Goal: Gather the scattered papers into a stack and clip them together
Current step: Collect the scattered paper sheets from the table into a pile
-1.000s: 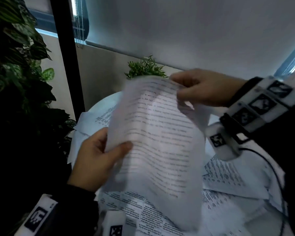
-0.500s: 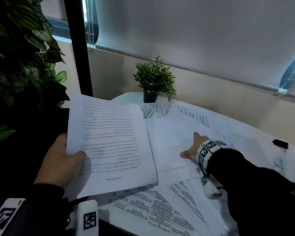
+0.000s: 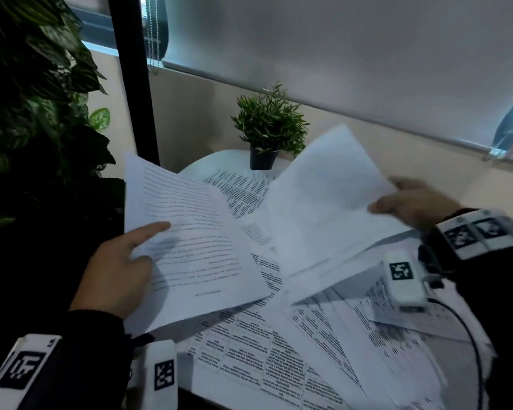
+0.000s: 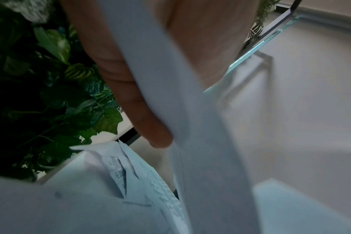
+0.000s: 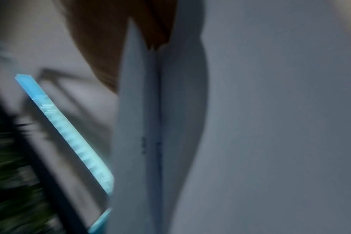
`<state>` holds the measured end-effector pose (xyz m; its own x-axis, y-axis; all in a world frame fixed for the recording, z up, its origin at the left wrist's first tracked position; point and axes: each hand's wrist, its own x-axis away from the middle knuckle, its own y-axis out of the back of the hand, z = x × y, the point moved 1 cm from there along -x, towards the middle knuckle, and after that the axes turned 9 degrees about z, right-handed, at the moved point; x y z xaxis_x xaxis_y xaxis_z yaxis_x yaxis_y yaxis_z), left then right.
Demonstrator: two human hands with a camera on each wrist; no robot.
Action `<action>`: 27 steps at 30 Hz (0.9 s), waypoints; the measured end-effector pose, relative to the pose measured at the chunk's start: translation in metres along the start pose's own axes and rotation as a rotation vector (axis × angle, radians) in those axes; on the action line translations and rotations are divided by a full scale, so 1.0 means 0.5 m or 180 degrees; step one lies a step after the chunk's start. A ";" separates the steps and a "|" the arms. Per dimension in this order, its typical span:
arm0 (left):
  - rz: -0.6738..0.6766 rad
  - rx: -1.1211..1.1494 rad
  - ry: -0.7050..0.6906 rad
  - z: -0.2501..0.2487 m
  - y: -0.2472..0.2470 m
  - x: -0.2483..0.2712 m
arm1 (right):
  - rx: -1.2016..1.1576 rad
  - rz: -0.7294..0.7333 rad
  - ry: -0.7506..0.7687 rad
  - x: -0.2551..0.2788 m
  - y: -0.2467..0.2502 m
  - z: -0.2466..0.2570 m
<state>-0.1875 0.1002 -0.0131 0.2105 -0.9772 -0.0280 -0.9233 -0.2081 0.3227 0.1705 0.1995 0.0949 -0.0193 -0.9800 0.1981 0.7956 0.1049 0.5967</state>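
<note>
The fingers (image 3: 148, 232) of the left hand (image 3: 116, 273) grip a printed sheet (image 3: 196, 247) raised at the left, thumb on top. The right hand (image 3: 412, 202) pinches the edge of another sheet (image 3: 323, 208), lifted over the scattered papers (image 3: 279, 365) covering the white tabletop (image 3: 208, 162). A small potted plant (image 3: 267, 128) stands at the far edge.

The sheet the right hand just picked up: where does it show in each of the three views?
Head: the lifted sheet is right of centre, above the scattered papers, its right edge pinched by the right hand.
Right wrist: seen edge-on, a pale vertical band down the middle below the fingers; it looks like two layers.
Left wrist: cannot tell; the paper there looks like the left hand's.
Shared landmark: the window blind.
</note>
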 end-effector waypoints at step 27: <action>-0.0289 0.1630 -0.0772 -0.054 -0.017 0.001 | -0.0975 0.0543 0.0999 0.027 -0.276 0.043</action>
<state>-0.1707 0.1028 0.0096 0.2724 -0.9235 -0.2700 -0.9555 -0.2265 -0.1890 0.0476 0.1757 0.0320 0.2737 -0.9618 0.0006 0.9145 0.2605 0.3095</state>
